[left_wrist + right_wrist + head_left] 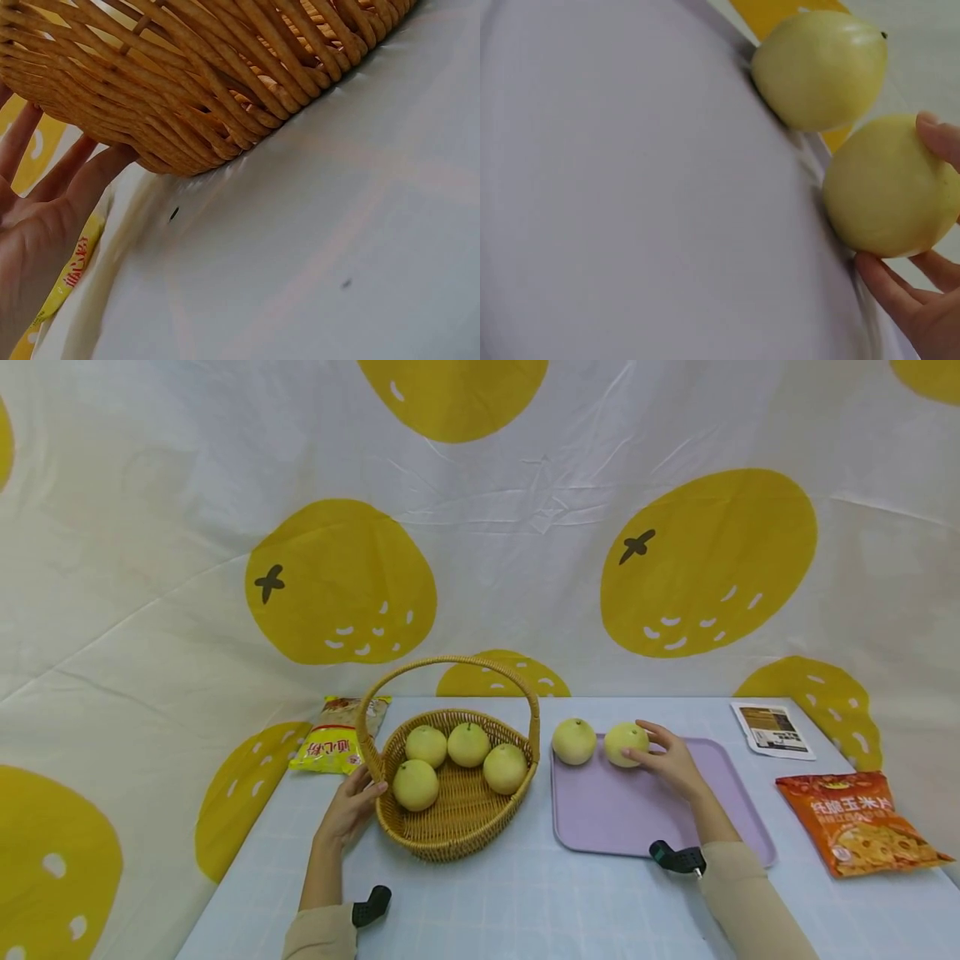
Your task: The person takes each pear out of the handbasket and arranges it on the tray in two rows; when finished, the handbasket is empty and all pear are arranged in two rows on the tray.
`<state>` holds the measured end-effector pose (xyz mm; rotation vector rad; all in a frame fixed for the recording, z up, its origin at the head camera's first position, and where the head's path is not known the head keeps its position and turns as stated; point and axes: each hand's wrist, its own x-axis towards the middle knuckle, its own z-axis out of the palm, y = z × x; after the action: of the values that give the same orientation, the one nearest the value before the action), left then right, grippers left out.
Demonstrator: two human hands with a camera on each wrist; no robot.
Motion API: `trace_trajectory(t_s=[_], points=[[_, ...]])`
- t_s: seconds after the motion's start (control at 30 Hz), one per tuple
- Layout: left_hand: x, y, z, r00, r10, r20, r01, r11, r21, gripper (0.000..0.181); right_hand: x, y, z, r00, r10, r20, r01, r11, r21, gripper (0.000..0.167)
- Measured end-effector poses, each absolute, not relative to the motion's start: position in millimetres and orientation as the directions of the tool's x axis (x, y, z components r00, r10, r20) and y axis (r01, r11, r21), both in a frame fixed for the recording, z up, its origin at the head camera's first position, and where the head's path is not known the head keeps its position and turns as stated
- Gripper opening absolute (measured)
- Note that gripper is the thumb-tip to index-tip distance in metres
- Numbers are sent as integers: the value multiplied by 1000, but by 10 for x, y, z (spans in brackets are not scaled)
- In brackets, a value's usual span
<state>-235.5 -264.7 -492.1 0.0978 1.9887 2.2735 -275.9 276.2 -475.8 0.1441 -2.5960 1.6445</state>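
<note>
In the head view, a wicker basket (pixel 457 827) with a tall arched handle stands left of centre. Several round pale-yellow pears (pixel 416 785) lie inside it. My left hand (pixel 351 806) touches the basket's left side; in the left wrist view its fingers (pixel 82 172) lie fairly straight against the woven wall. My right hand (pixel 671 762) holds a pear (pixel 624 745) between thumb and fingers, over the far edge of a purple tray (pixel 630 814). Just left of it, a second pear (pixel 574 742) sits at the tray's far left corner. The right wrist view shows both pears near the rim.
Behind the basket's left side lies a yellow food bag (pixel 330 747). At the right are a white packet (pixel 772 731) and an orange snack bag (pixel 858 827). A curtain (pixel 517 602) with yellow fruit prints hangs behind the light blue tablecloth (pixel 495 902).
</note>
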Motion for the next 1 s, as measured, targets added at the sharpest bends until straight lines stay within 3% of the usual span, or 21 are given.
trace_trajectory(t_s=[0.27, 0.7, 1.0], points=[[-2350, -2647, -4931, -991, 130, -12, -26, -111, 993, 68, -2820, 2675, -4750, -996, -19, 82, -83, 376, -923, 73], [-2337, -2632, -4914, -992, 120, -41, -55, -117, 992, 68, -2868, 2654, -4735, -995, -90, 52, -87, 460, -884, 77], [-2329, -2630, -4889, -990, 133, -50, -67, -131, 989, 66, -2767, 2611, -4679, -996, -78, 47, -79, 469, -879, 104]])
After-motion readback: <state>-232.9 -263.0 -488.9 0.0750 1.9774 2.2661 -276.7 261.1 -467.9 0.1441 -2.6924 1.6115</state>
